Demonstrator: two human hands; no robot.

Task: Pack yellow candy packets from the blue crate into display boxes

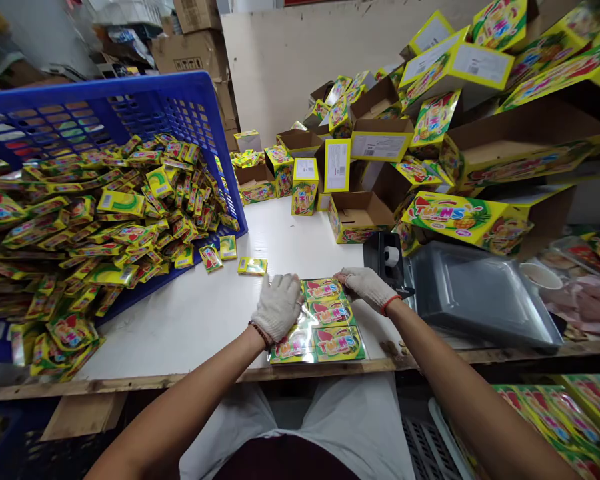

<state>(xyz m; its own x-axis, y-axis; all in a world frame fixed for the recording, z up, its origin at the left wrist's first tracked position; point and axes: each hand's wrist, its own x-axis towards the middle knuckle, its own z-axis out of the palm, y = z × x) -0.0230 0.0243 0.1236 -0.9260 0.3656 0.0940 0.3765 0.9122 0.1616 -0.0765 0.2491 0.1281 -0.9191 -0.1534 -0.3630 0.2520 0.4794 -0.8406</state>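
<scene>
A flat block of small yellow-green candy boxes (pixel 333 313) lies in rows at the table's front edge, with shiny clear plastic around it. My left hand (pixel 279 307), in a white knit glove, rests flat over the block's left side and hides some boxes. At the far right corner, my right hand (pixel 367 287), also gloved, has its fingers bent around the plastic edge; its fingertips are partly hidden. Just beyond my left hand lie a loose candy box (pixel 253 266) and two more small boxes (pixel 227 247) beside the blue crate.
A blue crate (pixel 200 83) lies tipped at left, spilling many small boxes. A black tape dispenser (pixel 387 257) stands near my right hand, beside stacked clear plastic trays (pixel 480 293). Open display cartons (pixel 360 213) are piled at back right. Packed boxes (pixel 555 413) sit below at right.
</scene>
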